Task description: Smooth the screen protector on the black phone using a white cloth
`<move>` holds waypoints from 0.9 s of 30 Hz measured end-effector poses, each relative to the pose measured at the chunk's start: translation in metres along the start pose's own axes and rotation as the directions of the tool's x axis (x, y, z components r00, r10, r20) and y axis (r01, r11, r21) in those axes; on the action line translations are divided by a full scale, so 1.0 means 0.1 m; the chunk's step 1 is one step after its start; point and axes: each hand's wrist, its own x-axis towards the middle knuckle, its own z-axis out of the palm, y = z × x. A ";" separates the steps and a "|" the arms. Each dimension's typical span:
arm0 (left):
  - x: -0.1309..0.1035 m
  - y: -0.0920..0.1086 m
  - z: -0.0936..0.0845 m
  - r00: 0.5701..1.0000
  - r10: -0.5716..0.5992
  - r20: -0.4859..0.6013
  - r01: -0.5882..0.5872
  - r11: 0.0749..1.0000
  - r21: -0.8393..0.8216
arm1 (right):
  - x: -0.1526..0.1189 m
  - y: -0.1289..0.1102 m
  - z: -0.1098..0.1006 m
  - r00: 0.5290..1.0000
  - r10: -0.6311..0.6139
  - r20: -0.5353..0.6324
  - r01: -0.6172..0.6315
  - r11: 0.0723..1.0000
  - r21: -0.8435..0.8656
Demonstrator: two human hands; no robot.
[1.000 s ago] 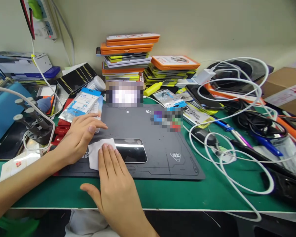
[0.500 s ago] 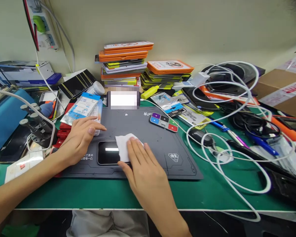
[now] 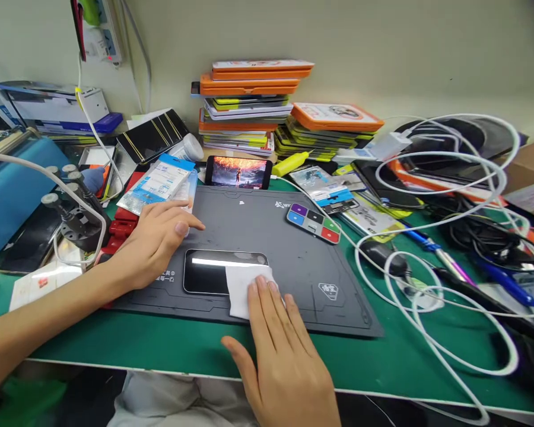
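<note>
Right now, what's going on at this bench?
A person's right hand lies flat, fingers on a white cloth that covers the lower right part of a dark-screened phone on a grey mat. The left hand holds nothing, over the mat's left side near some packets. Behind the mat, another phone shows a lit picture.

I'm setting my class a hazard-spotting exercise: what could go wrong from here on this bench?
The right hand presses a white cloth over part of the black phone while the left hand does not hold it, so a hard push might slide it. A loop of white cable reaches past the front edge of the green bench and could snag an arm. The uneven stack of cases might topple onto the propped phone in front.
</note>
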 end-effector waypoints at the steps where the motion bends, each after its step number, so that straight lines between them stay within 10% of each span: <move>1: 0.00 0.00 0.00 1.000 -0.001 0.002 0.001 1.000 0.001 | 0.03 0.01 0.01 1.000 -0.003 -0.001 0.003 1.000 0.008; 8: -0.01 -0.01 -0.02 1.000 0.018 -0.003 -0.018 1.000 0.003 | 0.46 0.12 0.21 0.999 0.014 0.037 -0.015 0.999 0.028; 18: -0.01 0.01 0.01 1.000 0.014 0.007 -0.014 1.000 0.012 | 0.05 0.01 0.01 0.999 -0.035 0.017 0.034 0.998 0.044; 27: 0.00 0.00 0.00 1.000 0.025 -0.004 -0.025 1.000 0.016 | 0.51 0.00 0.21 1.000 0.020 0.022 -0.021 0.998 0.064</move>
